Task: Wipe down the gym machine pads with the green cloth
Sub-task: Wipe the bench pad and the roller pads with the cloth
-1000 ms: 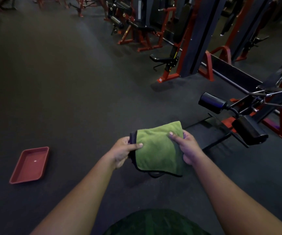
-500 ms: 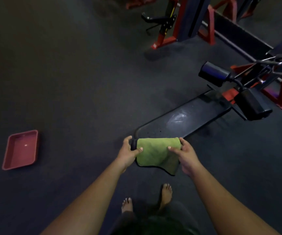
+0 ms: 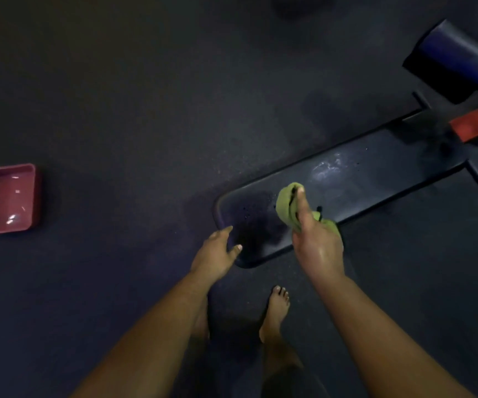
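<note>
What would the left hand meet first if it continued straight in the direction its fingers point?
Probably the near rounded end of the long black bench pad; the left hand appears almost there, though height is unclear.

Dim dark rubber floor [image 3: 117,96], red tray [image 3: 6,199] at left

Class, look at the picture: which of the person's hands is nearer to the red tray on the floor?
Left. The left hand hovers at the bench pad's near end, toward the red tray; the right hand is farther off.

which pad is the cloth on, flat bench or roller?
The long flat bench pad: the right hand presses the green cloth there. The roller pad sits untouched, far right.
</note>
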